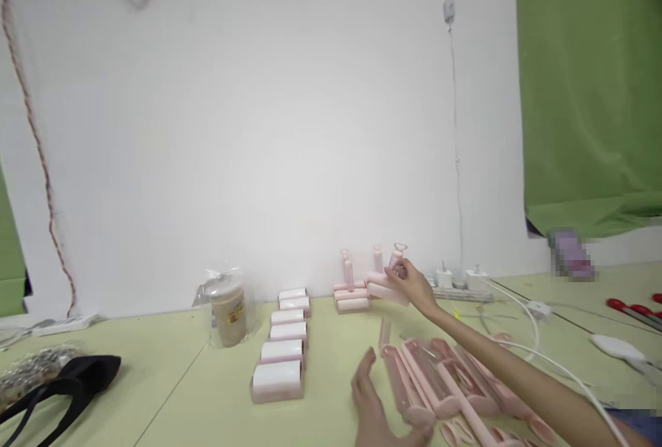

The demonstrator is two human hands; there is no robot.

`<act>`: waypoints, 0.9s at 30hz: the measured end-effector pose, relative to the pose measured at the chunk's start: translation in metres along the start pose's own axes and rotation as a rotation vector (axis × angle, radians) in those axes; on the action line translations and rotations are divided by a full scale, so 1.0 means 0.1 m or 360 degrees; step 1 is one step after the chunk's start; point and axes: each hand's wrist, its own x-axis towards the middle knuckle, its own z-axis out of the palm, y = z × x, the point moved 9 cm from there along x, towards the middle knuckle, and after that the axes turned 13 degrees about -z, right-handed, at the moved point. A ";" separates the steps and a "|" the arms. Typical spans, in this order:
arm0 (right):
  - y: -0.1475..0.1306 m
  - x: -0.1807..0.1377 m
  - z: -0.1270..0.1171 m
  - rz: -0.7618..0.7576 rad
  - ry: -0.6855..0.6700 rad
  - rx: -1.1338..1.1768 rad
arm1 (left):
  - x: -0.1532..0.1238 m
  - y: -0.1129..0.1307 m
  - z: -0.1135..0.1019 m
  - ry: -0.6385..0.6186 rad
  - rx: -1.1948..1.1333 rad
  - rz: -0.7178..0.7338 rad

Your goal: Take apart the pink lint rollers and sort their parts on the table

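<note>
My right hand (414, 285) reaches far forward and grips a pink lint roller (389, 281) by its handle, holding it beside a small stack of assembled pink rollers (352, 295) near the wall. My left hand (368, 392) hovers low over the table with fingers stretched out, holding nothing, just left of a row of pink roller covers (429, 381). A line of white paper refill rolls (283, 343) runs toward me left of centre.
A cup wrapped in a clear bag (227, 309) stands left of the rolls. A black bag (67, 381) lies at the far left. A power strip with chargers (460, 285) and white cables (538, 336) occupy the right, with red-handled scissors (634, 310) beyond.
</note>
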 end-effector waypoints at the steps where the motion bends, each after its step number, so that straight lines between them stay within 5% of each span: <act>1: -0.11 -0.13 -0.10 -0.0052 0.0015 0.0030 | -0.09 0.10 -0.13 0.0061 -0.0010 0.0088; 5: -0.51 -0.88 -0.28 -0.0229 -0.0119 0.0206 | -0.38 0.24 -0.52 0.0050 -0.0034 0.0169; 11: -0.87 -1.80 -0.02 -0.0533 -0.0551 0.0364 | -0.59 -0.08 -0.39 -0.0427 -0.0056 0.0042; 16: -0.87 -1.72 0.00 -0.0504 -0.0416 0.0460 | -0.50 -0.22 -0.33 -0.0427 -0.0191 -0.0046; 23: -0.76 -1.43 -0.58 -0.0251 0.0068 0.0690 | -0.45 -0.25 -0.37 -0.0239 -0.0116 0.0027; 27: -0.87 -1.67 -0.71 -0.0588 -0.0005 0.0878 | -0.54 -0.12 -0.71 0.0135 -0.0440 0.0089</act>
